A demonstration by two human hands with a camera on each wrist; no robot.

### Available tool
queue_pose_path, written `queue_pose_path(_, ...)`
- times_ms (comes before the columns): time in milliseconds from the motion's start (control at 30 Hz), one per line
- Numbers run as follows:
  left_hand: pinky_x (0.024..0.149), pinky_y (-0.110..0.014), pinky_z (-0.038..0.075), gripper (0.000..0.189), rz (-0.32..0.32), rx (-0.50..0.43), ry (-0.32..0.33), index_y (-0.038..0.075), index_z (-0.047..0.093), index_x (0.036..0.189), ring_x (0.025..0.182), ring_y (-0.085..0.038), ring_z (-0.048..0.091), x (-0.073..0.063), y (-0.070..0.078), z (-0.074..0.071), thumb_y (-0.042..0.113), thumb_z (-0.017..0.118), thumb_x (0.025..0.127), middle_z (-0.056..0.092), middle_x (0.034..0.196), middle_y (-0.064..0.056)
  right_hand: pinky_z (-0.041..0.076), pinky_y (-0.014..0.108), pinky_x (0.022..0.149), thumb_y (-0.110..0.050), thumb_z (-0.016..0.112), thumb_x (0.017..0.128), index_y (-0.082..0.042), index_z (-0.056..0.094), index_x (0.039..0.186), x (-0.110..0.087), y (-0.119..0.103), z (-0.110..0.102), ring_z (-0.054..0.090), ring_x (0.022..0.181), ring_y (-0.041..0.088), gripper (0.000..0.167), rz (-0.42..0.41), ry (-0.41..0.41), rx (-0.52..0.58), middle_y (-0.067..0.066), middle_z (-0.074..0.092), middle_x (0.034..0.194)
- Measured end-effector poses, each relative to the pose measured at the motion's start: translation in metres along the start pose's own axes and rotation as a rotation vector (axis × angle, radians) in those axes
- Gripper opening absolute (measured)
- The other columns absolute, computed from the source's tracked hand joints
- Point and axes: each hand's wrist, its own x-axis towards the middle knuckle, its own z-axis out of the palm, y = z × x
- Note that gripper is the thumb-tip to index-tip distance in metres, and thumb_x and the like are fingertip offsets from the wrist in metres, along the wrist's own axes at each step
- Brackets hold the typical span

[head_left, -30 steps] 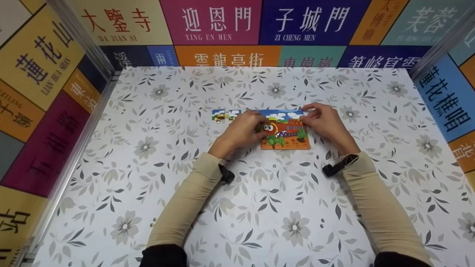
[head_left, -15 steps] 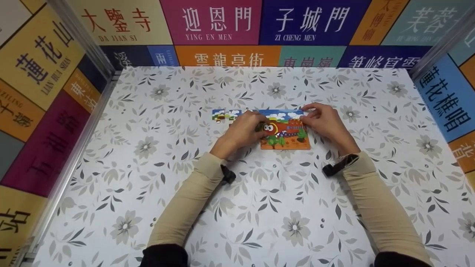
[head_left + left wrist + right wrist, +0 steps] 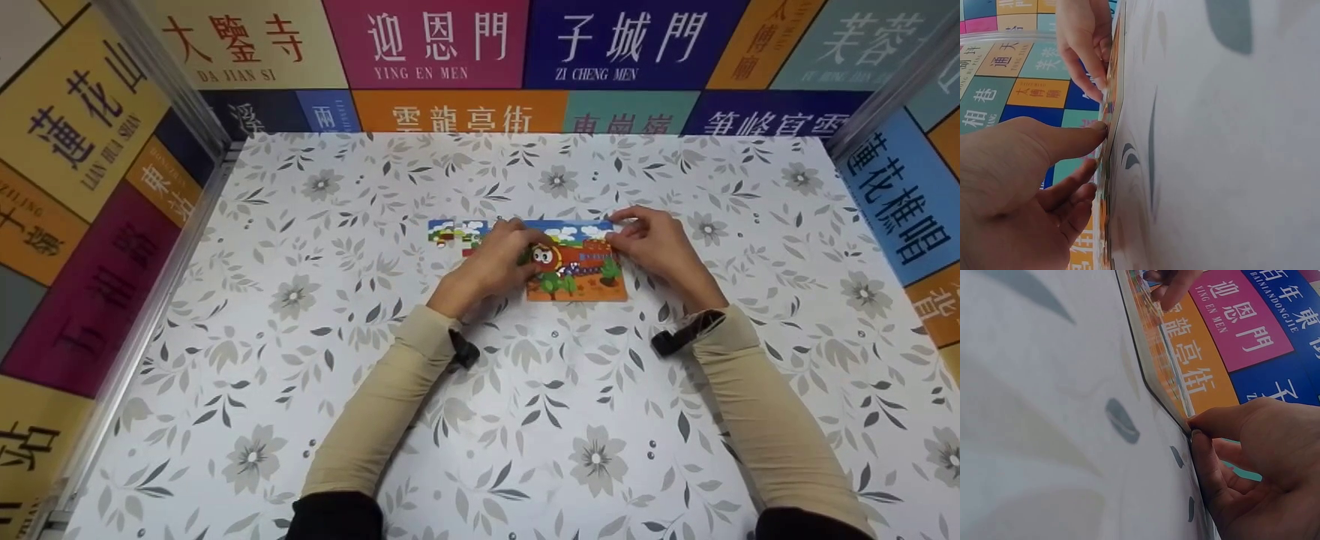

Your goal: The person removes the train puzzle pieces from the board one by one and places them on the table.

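Note:
A jigsaw puzzle (image 3: 577, 289) with a cartoon train, cacti and a blue sky lies flat on the table in the head view. At its left part, my left hand (image 3: 491, 262) holds the pieces between thumb and fingertips and hides some of them. My right hand (image 3: 656, 244) pinches the upper right edge of the puzzle. The right wrist view shows my right thumb and forefinger meeting at the puzzle's corner, and my left hand (image 3: 1176, 287) farther along it. In the left wrist view, the thumb (image 3: 1081, 140) touches the puzzle's thin edge.
More joined puzzle pieces (image 3: 442, 231) with an uneven outline extend left of my left hand. The table (image 3: 480, 420) has a white leaf-and-flower cover. Coloured panels (image 3: 427, 45) with large characters stand along its back and sides.
My left hand has shifted slightly to the right along the puzzle, showing a little more of the pieces on its left. The right hand stays in place at the puzzle's edge.

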Motion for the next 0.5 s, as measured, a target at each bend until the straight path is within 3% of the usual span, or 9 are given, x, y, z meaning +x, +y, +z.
queue_pose_path(233,0.114,-0.048,0.043,0.042,-0.025,0.020,0.016,0.015,0.065,0.148,0.130,-0.031,0.049,0.0003,0.0047,0.0009,0.025,0.071,0.107,0.057,0.143,-0.012,0.051,0.028,0.083,-0.036,0.076,0.102,-0.015,0.071,0.140,0.0009,0.0000,0.0004,0.066,0.095,0.015,0.043,0.008,-0.001,0.002,0.010,0.074,0.110)
queue_pose_path(500,0.119,-0.048,0.041,0.041,-0.001,0.043,-0.009,0.017,0.066,0.148,0.138,-0.032,0.051,0.0010,0.0040,0.0024,0.028,0.069,0.108,0.064,0.146,-0.009,0.050,0.027,0.081,-0.035,0.076,0.102,-0.015,0.071,0.139,0.0015,-0.0001,0.0003,0.066,0.094,0.015,0.042,0.013,-0.006,0.006,0.010,0.073,0.109)
